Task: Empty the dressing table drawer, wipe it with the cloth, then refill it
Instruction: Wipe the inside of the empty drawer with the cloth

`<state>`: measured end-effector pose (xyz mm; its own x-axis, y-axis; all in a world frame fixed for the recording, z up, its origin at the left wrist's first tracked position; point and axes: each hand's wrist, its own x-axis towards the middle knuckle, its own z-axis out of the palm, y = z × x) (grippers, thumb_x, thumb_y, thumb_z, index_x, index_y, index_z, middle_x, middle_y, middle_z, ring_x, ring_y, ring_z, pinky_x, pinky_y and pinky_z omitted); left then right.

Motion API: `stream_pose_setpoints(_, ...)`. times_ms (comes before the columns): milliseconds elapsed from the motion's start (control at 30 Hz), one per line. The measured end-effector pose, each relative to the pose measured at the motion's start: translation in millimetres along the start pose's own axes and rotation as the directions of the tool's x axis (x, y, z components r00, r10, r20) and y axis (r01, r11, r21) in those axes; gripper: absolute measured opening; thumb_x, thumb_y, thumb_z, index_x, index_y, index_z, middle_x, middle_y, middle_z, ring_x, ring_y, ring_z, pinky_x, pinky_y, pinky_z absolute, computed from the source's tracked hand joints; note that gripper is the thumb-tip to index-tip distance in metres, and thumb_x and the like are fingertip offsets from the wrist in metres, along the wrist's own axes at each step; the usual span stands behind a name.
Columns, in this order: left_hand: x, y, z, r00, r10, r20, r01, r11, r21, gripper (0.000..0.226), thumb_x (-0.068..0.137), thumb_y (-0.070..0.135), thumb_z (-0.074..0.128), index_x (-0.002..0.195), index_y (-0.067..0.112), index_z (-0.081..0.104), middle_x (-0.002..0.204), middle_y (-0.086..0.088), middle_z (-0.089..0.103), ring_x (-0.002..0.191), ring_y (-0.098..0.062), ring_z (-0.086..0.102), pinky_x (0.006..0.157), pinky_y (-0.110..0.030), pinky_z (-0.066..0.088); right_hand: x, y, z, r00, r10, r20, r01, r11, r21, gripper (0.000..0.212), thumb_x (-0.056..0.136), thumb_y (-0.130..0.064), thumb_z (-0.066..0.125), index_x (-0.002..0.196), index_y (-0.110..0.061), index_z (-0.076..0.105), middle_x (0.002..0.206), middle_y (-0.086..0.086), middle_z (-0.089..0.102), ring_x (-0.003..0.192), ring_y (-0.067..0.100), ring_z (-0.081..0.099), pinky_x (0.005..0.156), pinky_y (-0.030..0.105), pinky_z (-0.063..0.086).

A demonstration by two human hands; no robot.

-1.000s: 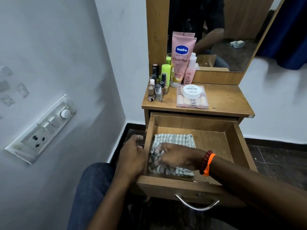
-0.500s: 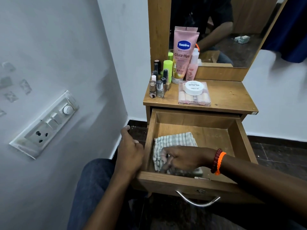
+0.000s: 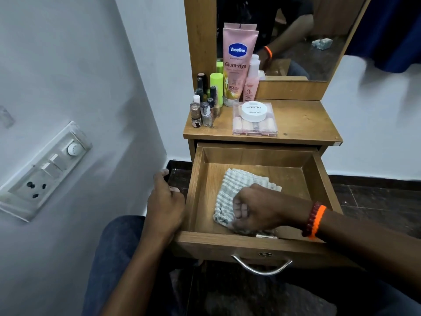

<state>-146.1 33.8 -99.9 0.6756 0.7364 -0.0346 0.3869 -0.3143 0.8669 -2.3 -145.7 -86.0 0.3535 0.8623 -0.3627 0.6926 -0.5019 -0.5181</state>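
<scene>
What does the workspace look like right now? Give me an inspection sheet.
Surface: tabletop bare at right.
Job's things: drawer open, holding only the cloth; Vaseline tube, polish bottles, clear box with white jar on it, all on the tabletop.
Clutter: nothing seen.
Hands: right hand grips the cloth; left hand beside the drawer's left wall, holding nothing.
Cables: nothing seen.
Surroundings: mirror, switch panel on wall.

cloth (image 3: 237,190): near edge hidden under right hand (image 3: 257,208) | fingers (image 3: 239,212): blurred
</scene>
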Motion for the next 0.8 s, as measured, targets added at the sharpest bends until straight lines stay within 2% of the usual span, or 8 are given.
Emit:
stream_pose_setpoints(67, 1.9, -3.4, 0.0, 1.0, -0.015, 0.004, 0.015, 1.0, -0.021, 0.046, 0.102, 0.012, 0.039, 0.144, 0.029, 0.033, 0.082, -0.001, 0.055, 0.07, -0.017, 0.051, 0.067, -0.035, 0.043, 11.7, -11.7, 8.0, 1.0, 0.003, -0.008, -0.004, 0.993, -0.116, 0.034, 0.083, -0.044, 0.079, 0.086, -0.021, 0.054, 0.088, -0.002, 0.063, 0.084, 0.018, 0.065, 0.072, 0.037, 0.061)
stream_pose_setpoints(133, 4.8, -7.0, 0.7, 0.999, -0.046, 0.006, 0.047, 0.997, -0.06, 0.045, 0.101, 0.013, 0.04, 0.141, 0.034, 0.035, 0.081, 0.0, 0.054, 0.069, -0.017, 0.049, 0.068, -0.038, 0.043, 24.2, -23.7, 14.4, 0.999, -0.045, -0.024, 0.04, 0.981, -0.192, 0.032, 0.084, -0.034, 0.078, 0.089, -0.021, 0.049, 0.095, 0.001, 0.056, 0.093, 0.022, 0.061, 0.075, 0.036, 0.057)
stream_pose_setpoints(200, 5.9, -8.3, 1.1, 0.998, -0.058, 0.011, 0.058, 0.996, -0.072, 0.046, 0.101, 0.013, 0.04, 0.14, 0.036, 0.035, 0.082, -0.001, 0.053, 0.068, -0.018, 0.049, 0.067, -0.039, 0.043, 38.1, -36.7, 21.8, 0.992, -0.124, -0.03, 0.117, 0.978, -0.172, 0.019, 0.086, -0.022, 0.072, 0.089, -0.012, 0.056, 0.094, 0.009, 0.062, 0.092, 0.027, 0.064, 0.075, 0.037, 0.056)
stream_pose_setpoints(300, 3.5, -5.4, -0.4, 0.999, -0.046, 0.005, 0.046, 0.997, -0.055, 0.046, 0.102, 0.011, 0.04, 0.142, 0.033, 0.034, 0.082, 0.0, 0.055, 0.066, -0.017, 0.051, 0.065, -0.038, 0.045, 53.4, -44.2, 31.4, 0.987, -0.163, 0.009, 0.163, 0.987, -0.002, 0.014, 0.09, -0.011, 0.065, 0.096, 0.001, 0.069, 0.097, 0.013, 0.075, 0.089, 0.021, 0.07, 0.082, 0.034, 0.057)
stream_pose_setpoints(400, 0.4, -0.8, -1.5, 0.999, -0.04, 0.009, 0.041, 0.998, -0.045, 0.047, 0.102, 0.01, 0.04, 0.143, 0.03, 0.034, 0.077, 0.003, 0.056, 0.064, -0.015, 0.052, 0.064, -0.035, 0.044, 52.5, -35.9, 31.1, 0.98, -0.183, 0.082, 0.166, 0.968, 0.188, 0.012, 0.09, 0.0, 0.062, 0.096, 0.003, 0.073, 0.086, 0.006, 0.074, 0.067, -0.001, 0.062, 0.066, 0.016, 0.051)
stream_pose_setpoints(633, -4.4, 7.6, -1.5, 0.999, -0.032, -0.006, 0.032, 0.999, 0.003, 0.048, 0.099, 0.008, 0.04, 0.143, 0.027, 0.036, 0.075, 0.003, 0.057, 0.065, -0.015, 0.053, 0.064, -0.034, 0.043, 37.0, -29.0, 27.4, 0.959, -0.275, 0.069, 0.219, 0.873, 0.436, 0.009, 0.099, -0.004, 0.06, 0.095, 0.0, 0.068, 0.076, -0.006, 0.063, 0.064, 0.001, 0.055, 0.062, 0.015, 0.044)
stream_pose_setpoints(733, -3.5, 7.7, -0.7, 0.999, -0.042, 0.0, 0.042, 0.999, 0.003, 0.048, 0.099, 0.008, 0.04, 0.143, 0.027, 0.036, 0.074, 0.004, 0.056, 0.064, -0.014, 0.053, 0.065, -0.034, 0.043, 36.2, -28.9, 24.9, 0.96, -0.267, 0.078, 0.222, 0.903, 0.367, 0.011, 0.099, -0.003, 0.057, 0.097, -0.001, 0.068, 0.079, 0.0, 0.065, 0.066, 0.005, 0.056, 0.063, 0.021, 0.045)
stream_pose_setpoints(800, -4.0, 8.5, -0.8, 1.0, -0.028, 0.002, 0.028, 0.999, 0.022, 0.048, 0.099, 0.008, 0.04, 0.143, 0.026, 0.036, 0.078, 0.002, 0.059, 0.068, -0.016, 0.055, 0.065, -0.035, 0.043, 41.8, -29.6, 26.8, 0.96, -0.253, 0.118, 0.228, 0.955, 0.192, 0.018, 0.098, -0.003, 0.053, 0.104, -0.006, 0.07, 0.088, 0.003, 0.07, 0.073, 0.008, 0.059, 0.068, 0.025, 0.049)
